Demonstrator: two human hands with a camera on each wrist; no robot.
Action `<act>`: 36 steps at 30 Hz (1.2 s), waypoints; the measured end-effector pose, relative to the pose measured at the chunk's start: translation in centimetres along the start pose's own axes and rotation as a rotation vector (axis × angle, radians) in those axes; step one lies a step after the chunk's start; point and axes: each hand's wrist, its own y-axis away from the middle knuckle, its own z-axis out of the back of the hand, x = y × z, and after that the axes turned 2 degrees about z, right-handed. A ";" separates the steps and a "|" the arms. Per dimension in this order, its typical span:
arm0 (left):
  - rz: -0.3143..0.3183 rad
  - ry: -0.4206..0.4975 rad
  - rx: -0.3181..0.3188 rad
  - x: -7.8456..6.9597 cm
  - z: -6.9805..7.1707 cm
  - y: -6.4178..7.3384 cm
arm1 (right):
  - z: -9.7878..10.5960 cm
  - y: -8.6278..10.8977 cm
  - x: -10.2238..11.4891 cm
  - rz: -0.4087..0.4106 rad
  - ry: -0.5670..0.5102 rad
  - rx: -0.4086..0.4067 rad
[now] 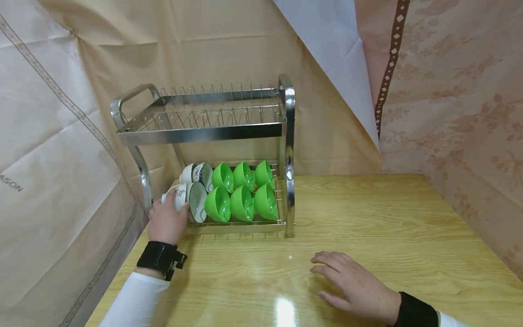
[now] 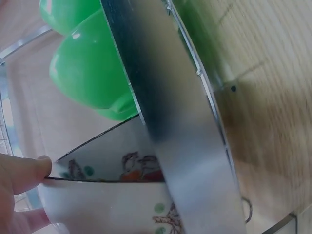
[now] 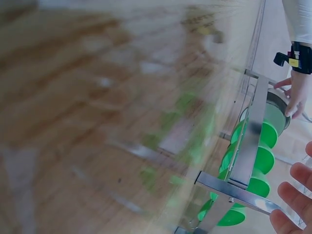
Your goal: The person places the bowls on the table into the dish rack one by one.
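Note:
My left hand (image 1: pixel 168 220) grips a white bowl with a floral pattern (image 1: pixel 179 195) at the left front of the rack's lower tier. In the left wrist view, thumb and fingers pinch the rim of this white bowl (image 2: pixel 105 204). Another patterned bowl (image 1: pixel 198 203) stands tilted on its side just right of it, the two nested closely. Several green bowls (image 1: pixel 218 204) stand on edge in two rows to the right. Over the table at the lower right, my right hand (image 1: pixel 355 284) holds nothing, its fingers spread and slightly bent.
A two-tier metal dish rack (image 1: pixel 200 135) with upright wires on top stands on the wooden table (image 1: pixel 367 218). More white patterned bowls (image 1: pixel 198 172) sit at the back left of the lower tier. Cloth (image 1: pixel 229 54) hangs behind and at both sides.

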 end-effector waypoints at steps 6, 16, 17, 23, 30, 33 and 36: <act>0.021 0.024 0.021 0.0 -0.1 -0.1 | 0.1 0.2 0.1 0.031 -0.001 -0.026; 0.062 0.125 0.121 0.5 -0.7 -1.2 | 0.2 0.5 0.3 0.034 0.003 -0.033; 0.064 0.140 0.132 0.6 -0.7 -1.3 | 0.2 0.5 0.3 0.032 0.003 -0.031; 0.089 0.244 0.187 0.9 -0.7 -1.6 | 0.2 0.7 0.4 0.039 0.010 -0.039; 0.072 0.361 0.197 0.8 -0.7 -1.9 | 0.0 0.9 0.4 -0.007 0.003 -0.008; 0.084 0.340 0.206 0.7 -0.6 -1.7 | 0.0 1.0 0.5 -0.047 0.007 0.015; 0.070 0.310 0.177 0.5 -0.5 -1.1 | -0.1 1.0 0.5 -0.067 -0.003 0.021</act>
